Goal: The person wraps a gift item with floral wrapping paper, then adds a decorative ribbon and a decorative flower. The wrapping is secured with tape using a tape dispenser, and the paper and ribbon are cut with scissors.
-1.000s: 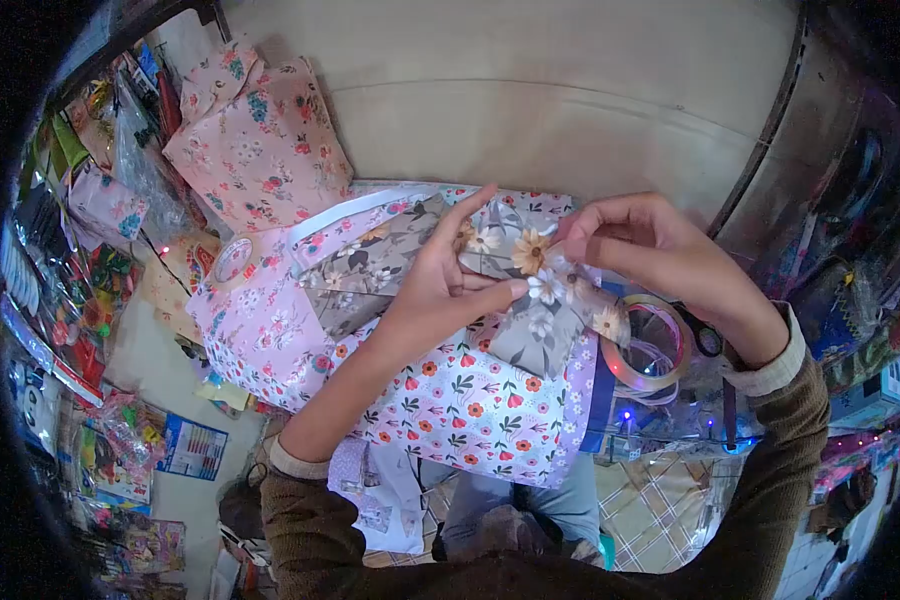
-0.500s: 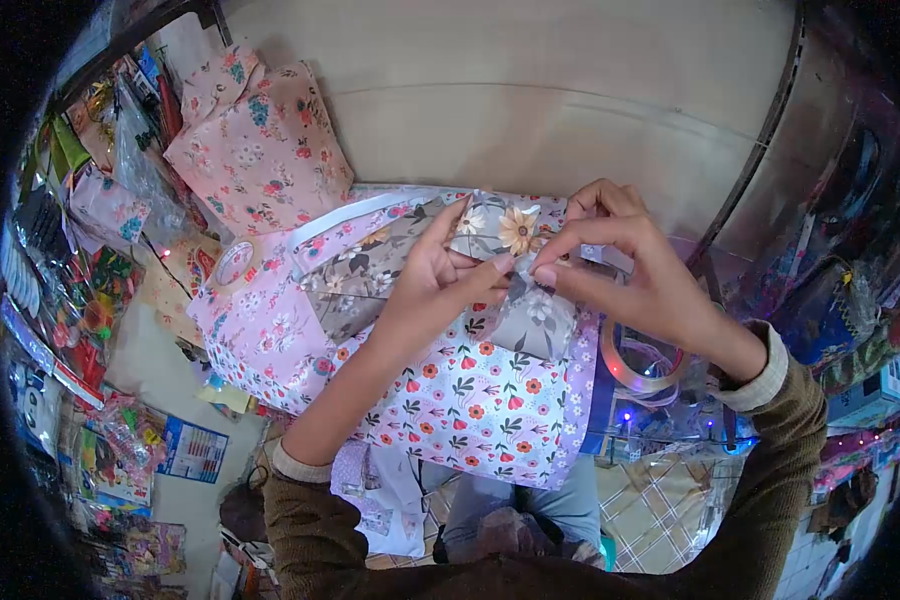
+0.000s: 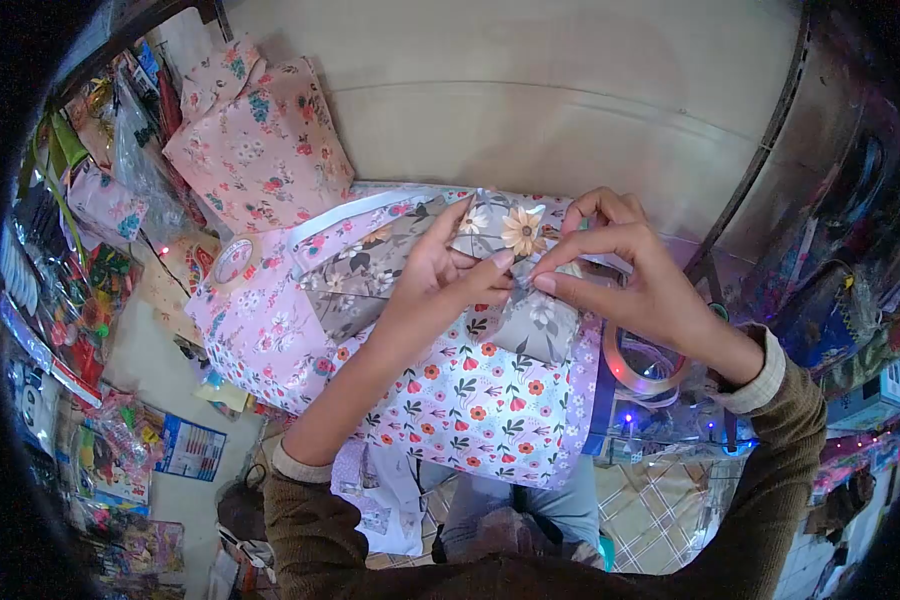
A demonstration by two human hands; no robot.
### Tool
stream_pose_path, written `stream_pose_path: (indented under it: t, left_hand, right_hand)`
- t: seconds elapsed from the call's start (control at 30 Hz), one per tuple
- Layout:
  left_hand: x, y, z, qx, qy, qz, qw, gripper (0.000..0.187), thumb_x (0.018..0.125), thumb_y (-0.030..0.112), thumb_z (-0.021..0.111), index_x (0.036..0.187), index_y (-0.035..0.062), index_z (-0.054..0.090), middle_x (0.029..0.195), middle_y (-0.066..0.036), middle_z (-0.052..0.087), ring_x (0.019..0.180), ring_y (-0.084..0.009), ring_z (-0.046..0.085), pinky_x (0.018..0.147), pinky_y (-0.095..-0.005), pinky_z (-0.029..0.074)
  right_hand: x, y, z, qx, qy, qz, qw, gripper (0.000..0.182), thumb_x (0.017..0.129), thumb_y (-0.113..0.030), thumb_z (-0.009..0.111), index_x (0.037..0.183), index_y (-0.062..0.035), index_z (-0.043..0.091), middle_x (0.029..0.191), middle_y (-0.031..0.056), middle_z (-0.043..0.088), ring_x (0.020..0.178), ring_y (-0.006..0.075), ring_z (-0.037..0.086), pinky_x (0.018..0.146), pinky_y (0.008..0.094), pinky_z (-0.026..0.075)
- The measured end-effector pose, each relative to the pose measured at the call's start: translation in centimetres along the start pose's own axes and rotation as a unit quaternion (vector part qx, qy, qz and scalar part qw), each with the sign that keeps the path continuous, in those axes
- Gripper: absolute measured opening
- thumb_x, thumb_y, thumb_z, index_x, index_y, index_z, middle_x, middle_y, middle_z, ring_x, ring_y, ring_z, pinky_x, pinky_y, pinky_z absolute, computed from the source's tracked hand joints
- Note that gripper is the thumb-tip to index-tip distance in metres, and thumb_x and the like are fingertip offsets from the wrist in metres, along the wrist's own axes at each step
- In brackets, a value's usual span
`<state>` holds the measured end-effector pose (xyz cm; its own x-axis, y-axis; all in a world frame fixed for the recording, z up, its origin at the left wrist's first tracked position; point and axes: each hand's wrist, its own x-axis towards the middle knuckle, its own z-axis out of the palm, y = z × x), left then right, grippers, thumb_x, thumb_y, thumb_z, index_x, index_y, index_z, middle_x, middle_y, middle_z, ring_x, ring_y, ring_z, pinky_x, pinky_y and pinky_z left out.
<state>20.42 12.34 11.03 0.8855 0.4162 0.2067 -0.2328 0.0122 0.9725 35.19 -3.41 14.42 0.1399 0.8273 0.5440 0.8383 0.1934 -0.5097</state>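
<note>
A piece of grey wrapping paper with white and orange flowers is gathered narrow at its middle, in front of my chest. My left hand grips its left side, thumb pressed over the paper near the gather. At the gather, the thumb and forefinger of my right hand pinch the paper; whether something thin is also between them cannot be made out. Below both hands lies a white sheet with small red and orange flowers. More grey floral paper lies beside my left hand.
A tape roll lies on pink floral paper at the left, and another tape roll is near my right wrist. A pink floral paper bag stands at the back left. Packaged goods crowd the left side.
My right fingers have shifted slightly at the gather, and the grey paper has turned a little. My left hand keeps its hold in nearly the same place.
</note>
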Motion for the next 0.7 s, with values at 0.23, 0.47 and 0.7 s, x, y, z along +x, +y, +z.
stream_pose_path:
  t: [0.23, 0.47, 0.7]
  left_hand:
    - [-0.02, -0.05, 0.05, 0.015, 0.015, 0.002, 1.000, 0.078, 0.089, 0.014, 0.063, 0.143, -0.0058, 0.011, 0.096, -0.019, 0.063, 0.083, -0.0192, 0.066, 0.073, -0.0281, 0.055]
    - [-0.01, -0.07, 0.05, 0.016, 0.015, 0.000, 1.000, 0.079, 0.089, 0.014, 0.063, 0.144, -0.0060, 0.010, 0.094, -0.018, 0.063, 0.082, -0.0191, 0.066, 0.073, -0.0281, 0.055]
    - [0.00, 0.03, 0.08, 0.020, 0.014, -0.006, 1.000, 0.078, 0.088, 0.014, 0.064, 0.144, -0.0049, 0.012, 0.095, -0.018, 0.064, 0.082, -0.0188, 0.066, 0.072, -0.0279, 0.055]
  right_hand:
    - [-0.04, 0.22, 0.14, -0.007, 0.009, -0.003, 1.000, 0.017, 0.073, -0.020, 0.078, 0.089, -0.0147, 0.073, 0.100, 0.0066, 0.052, 0.102, 0.0240, 0.045, 0.092, 0.0352, 0.033]
    - [-0.08, 0.24, 0.24, -0.012, 0.005, 0.009, 1.000, 0.016, 0.073, -0.017, 0.078, 0.088, -0.0116, 0.073, 0.098, 0.0043, 0.051, 0.103, 0.0195, 0.046, 0.093, 0.0324, 0.033]
    - [0.00, 0.01, 0.16, -0.020, -0.007, 0.023, 1.000, 0.016, 0.073, -0.017, 0.079, 0.088, -0.0123, 0.073, 0.098, 0.0045, 0.052, 0.102, 0.0195, 0.046, 0.093, 0.0319, 0.032]
